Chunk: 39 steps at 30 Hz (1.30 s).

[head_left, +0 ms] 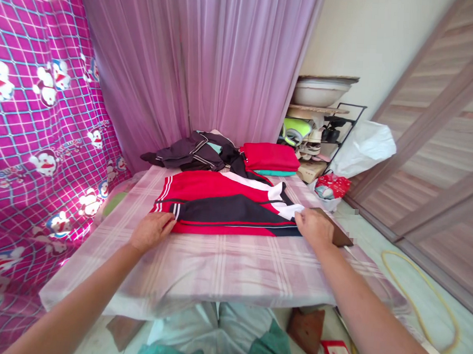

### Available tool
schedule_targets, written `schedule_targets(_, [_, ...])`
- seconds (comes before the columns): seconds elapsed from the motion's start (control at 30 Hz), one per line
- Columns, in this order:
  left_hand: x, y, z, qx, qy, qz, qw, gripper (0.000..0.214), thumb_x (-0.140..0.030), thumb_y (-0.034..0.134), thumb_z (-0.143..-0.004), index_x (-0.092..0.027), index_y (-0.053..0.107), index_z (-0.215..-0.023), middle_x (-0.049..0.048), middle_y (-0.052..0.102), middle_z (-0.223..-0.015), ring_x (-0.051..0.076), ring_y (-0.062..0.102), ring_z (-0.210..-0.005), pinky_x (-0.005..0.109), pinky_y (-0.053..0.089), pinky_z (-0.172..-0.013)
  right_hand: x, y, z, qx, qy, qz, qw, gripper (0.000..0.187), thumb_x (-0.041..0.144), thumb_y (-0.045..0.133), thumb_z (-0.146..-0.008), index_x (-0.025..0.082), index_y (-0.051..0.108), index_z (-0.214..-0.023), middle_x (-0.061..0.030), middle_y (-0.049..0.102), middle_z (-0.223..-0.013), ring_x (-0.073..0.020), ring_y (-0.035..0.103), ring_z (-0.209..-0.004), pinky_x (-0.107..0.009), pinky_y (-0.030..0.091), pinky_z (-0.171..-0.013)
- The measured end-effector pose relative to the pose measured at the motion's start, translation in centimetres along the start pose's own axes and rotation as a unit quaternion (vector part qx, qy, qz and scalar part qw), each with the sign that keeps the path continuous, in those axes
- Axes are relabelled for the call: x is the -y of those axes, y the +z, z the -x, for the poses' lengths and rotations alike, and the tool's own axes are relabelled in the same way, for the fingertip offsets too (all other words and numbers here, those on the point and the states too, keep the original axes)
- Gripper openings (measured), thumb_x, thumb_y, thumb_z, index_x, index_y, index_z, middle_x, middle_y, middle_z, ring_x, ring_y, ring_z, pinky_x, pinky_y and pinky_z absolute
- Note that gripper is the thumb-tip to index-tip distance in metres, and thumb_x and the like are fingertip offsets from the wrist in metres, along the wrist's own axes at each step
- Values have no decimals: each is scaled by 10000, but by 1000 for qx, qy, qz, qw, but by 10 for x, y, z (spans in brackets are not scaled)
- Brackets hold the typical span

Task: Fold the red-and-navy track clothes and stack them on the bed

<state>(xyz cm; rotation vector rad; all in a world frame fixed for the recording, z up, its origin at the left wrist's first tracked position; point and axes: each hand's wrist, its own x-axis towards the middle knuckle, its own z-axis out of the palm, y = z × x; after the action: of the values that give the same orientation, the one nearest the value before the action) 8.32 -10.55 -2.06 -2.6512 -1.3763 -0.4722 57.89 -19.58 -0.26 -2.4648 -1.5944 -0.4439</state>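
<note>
A red, black and white track jacket (235, 208) lies sideways on the table, its dark sleeve laid along the near side. My left hand (154, 231) is closed at the striped cuff, thumb and fingers on the cloth. On the other end, near the white shoulder part and collar, my right hand (315, 227) pinches the fabric. The jacket looks mostly flat, with its hem stripes at the left. What lies under the sleeve is hidden.
A plaid cloth covers the table (223, 271). Behind the jacket are a heap of dark clothes (194, 151) and a folded red garment (271, 156) on a teal one. A brown board (336, 232) lies by my right hand. A shoe rack (322, 134) stands back right.
</note>
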Motion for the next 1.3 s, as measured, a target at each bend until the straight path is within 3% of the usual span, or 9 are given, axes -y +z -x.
schedule_targets(0.1, [-15, 5, -29, -26, 10, 17, 999, 483, -455, 311, -999, -199, 684, -1165, 112, 738, -1136, 247, 669, -1088, 423, 499, -1005, 43, -3, -7, -23, -106, -65, 992, 341, 292, 441, -954, 152, 719, -1093, -144, 732, -1085, -247, 666, -986, -335, 484, -850])
schedule_targets(0.2, [-33, 21, -59, -3, 3, 4, 1000, 503, -472, 351, -990, -209, 612, -1329, 108, 622, -1388, 275, 544, -1312, 469, 397, -1129, 101, -2, -12, 6, -209, -133, 969, 427, 298, 417, -974, 132, 626, -1308, -143, 676, -1278, -247, 606, -1173, -361, 428, -1019])
schedule_targets(0.37, [-45, 53, -76, 68, -56, -39, 995, 557, -502, 384, -978, -218, 524, -1436, 108, 482, -1530, 313, 383, -1446, 538, 305, -1172, 171, 14, -16, 97, -299, -172, 934, 563, 440, 342, -1008, 218, 419, -1519, -83, 393, -1587, -232, 306, -1478, -457, 184, -1211])
schedule_targets(0.5, [-39, 63, -70, 50, -47, -31, 997, 573, -541, 366, -975, -228, 545, -1421, 119, 514, -1503, 327, 406, -1428, 580, 293, -1165, 169, 34, -24, 207, -277, -158, 925, 628, 522, 234, -1016, 219, 350, -1554, -74, 287, -1635, -226, 198, -1521, -504, 108, -1224])
schedule_targets(0.7, [-36, 68, -66, 6, -22, -9, 1000, 566, -565, 410, -958, -230, 585, -1379, 139, 559, -1456, 342, 469, -1376, 597, 323, -1139, 125, 45, -37, 212, -213, -131, 945, 623, 495, 202, -1025, 211, 317, -1567, -73, 259, -1644, -223, 198, -1521, -492, 135, -1223])
schedule_targets(0.8, [-38, 68, -66, -7, -23, -11, 1000, 551, -555, 445, -947, -240, 585, -1377, 134, 550, -1466, 343, 464, -1381, 593, 323, -1140, 118, 41, -40, 214, -199, -111, 950, 605, 474, 226, -1028, 202, 344, -1556, -87, 282, -1635, -230, 219, -1516, -504, 120, -1224])
schedule_targets(1.03, [-44, 61, -61, -11, -9, 1, 1000, 491, -478, 417, -974, -284, 568, -1399, 78, 568, -1458, 319, 466, -1385, 573, 326, -1150, 171, 24, -42, 126, -237, -191, 944, 591, 490, 244, -1031, 242, 340, -1558, -73, 285, -1637, -234, 216, -1515, -516, 77, -1227])
schedule_targets(1.2, [-43, 62, -59, 4, -13, 10, 1000, 449, -484, 403, -982, -305, 644, -1317, 58, 627, -1393, 318, 503, -1353, 587, 339, -1137, 186, 38, -41, 206, -268, -186, 923, 582, 501, 265, -1023, 244, 409, -1525, -84, 312, -1625, -246, 230, -1511, -543, 99, -1216])
schedule_targets(1.3, [-43, 62, -60, 9, -14, 14, 1000, 442, -493, 411, -979, -317, 654, -1304, 54, 619, -1402, 317, 507, -1349, 590, 339, -1136, 183, 44, -41, 197, -266, -196, 923, 574, 492, 280, -1020, 244, 424, -1517, -88, 329, -1617, -248, 243, -1506, -541, 111, -1214])
